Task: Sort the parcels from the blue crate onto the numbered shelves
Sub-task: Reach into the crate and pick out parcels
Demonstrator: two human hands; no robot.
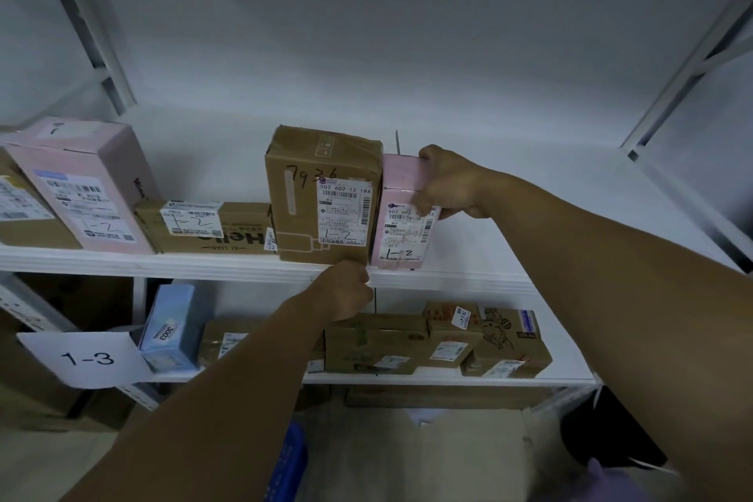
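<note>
1. Pink parcel [404, 216] stands upright on the upper shelf [468, 257], touching the tall brown box [322, 196].
2. Right hand [448, 187], arm outstretched, grips its upper end.
3. Left hand [346, 289] curls at the shelf edge; I cannot tell whether it holds anything.

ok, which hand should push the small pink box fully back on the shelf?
Right. The right hand grips the pink box at its top, beside the tall brown box. The left hand sits low at the shelf edge with no clear hold.
</note>
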